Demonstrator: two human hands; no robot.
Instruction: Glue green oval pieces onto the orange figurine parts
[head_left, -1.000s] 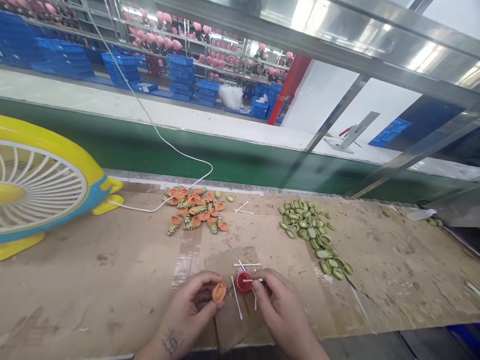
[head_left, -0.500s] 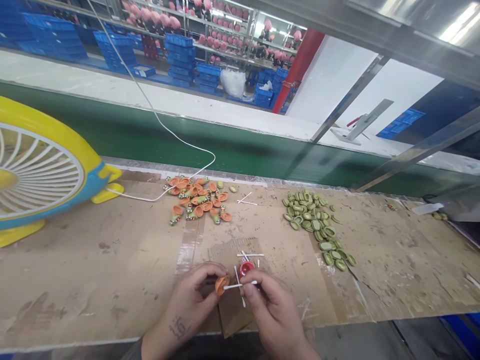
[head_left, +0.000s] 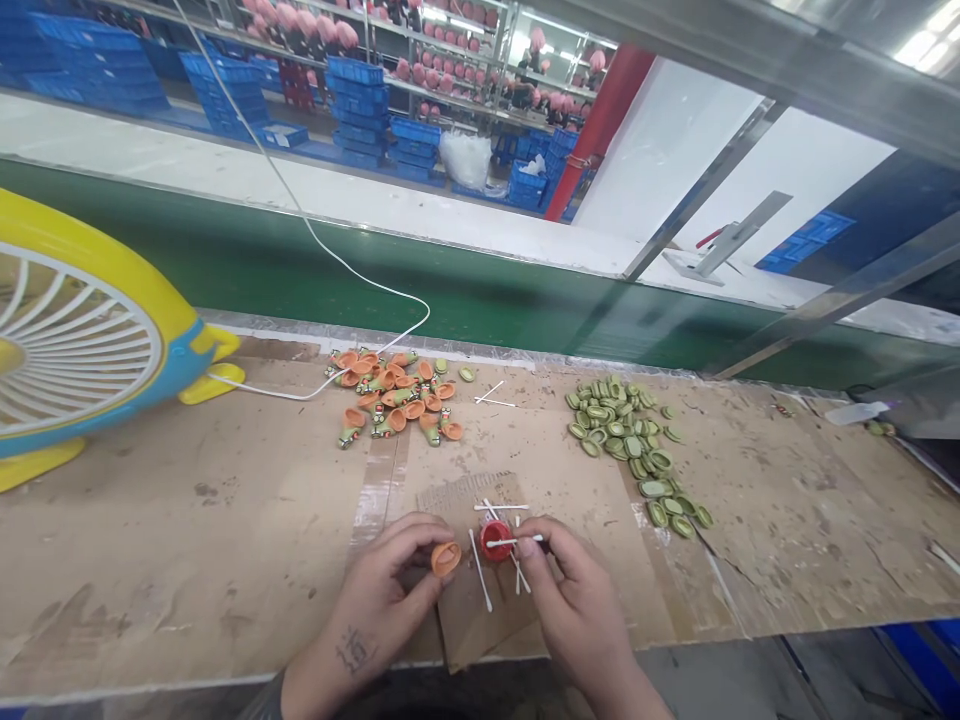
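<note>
My left hand [head_left: 394,590] pinches a small orange hollow piece [head_left: 445,559], its opening turned up. Between the thumb and forefinger of my right hand [head_left: 574,600] is a cotton swab [head_left: 517,542], its left tip over a small red cup [head_left: 496,541]. Whether that tip touches the inside of the cup is too small to tell. Several loose swabs, one of them a white swab [head_left: 481,572], lie around the cup on a cardboard piece [head_left: 480,635].
Orange-and-green pieces [head_left: 390,395] are heaped at the back, green oval pieces [head_left: 619,425] to the right. A yellow fan [head_left: 82,330] stands at the left, its white cord [head_left: 330,255] crossing the back. Two crossed swabs [head_left: 495,400] lie between the heaps.
My right hand has moved right, taking the swab away from the orange piece to above the red cup. The orange piece has tilted in my left hand, which has stayed nearly in place.
</note>
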